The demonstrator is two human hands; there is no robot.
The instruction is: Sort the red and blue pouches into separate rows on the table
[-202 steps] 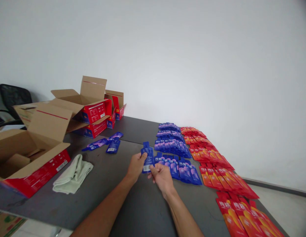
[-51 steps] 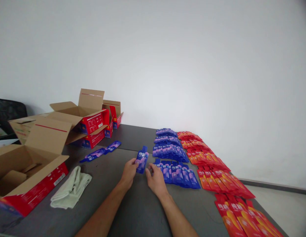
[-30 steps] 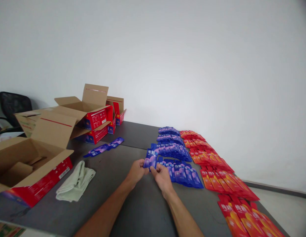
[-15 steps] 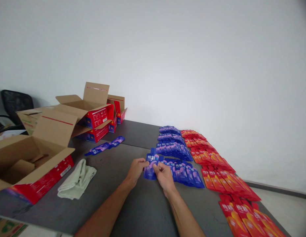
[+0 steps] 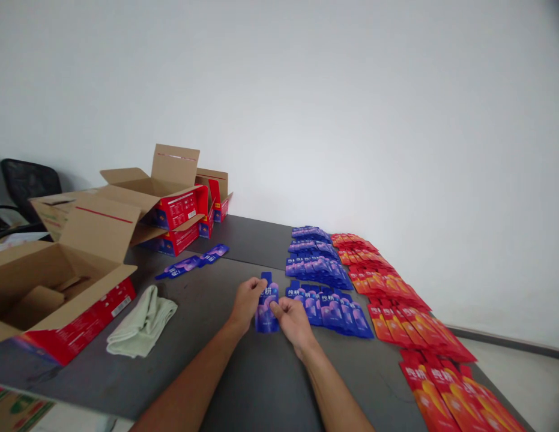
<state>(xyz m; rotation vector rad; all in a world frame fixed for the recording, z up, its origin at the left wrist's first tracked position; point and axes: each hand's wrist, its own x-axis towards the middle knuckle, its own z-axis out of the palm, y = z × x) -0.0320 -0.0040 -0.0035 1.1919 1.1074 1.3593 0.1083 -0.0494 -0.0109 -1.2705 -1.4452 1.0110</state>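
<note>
A blue and purple pouch (image 5: 266, 318) with white lettering and a narrow top is held between both hands over the dark table. My left hand (image 5: 248, 302) pinches its upper left edge. On its right side, the thumb of my right hand (image 5: 292, 321) presses on the front, with the fingers curled behind. Just right of it lies a row of overlapping blue pouches (image 5: 331, 309). Further back are more blue pouch rows (image 5: 317, 267). Rows of red and orange pouches (image 5: 409, 318) run along the table's right side.
On the left stand an open red carton (image 5: 87, 312) and stacked open cartons (image 5: 180, 210) behind it. A folded pale green cloth (image 5: 142, 324) lies beside the near carton. Several loose blue pouches (image 5: 193, 262) lie on the dark table (image 5: 256, 384). A black chair (image 5: 29, 183) stands far left.
Both hands have moved the pouch a little to the left, away from the near blue row. The end pouch of that row shows more fully now.
</note>
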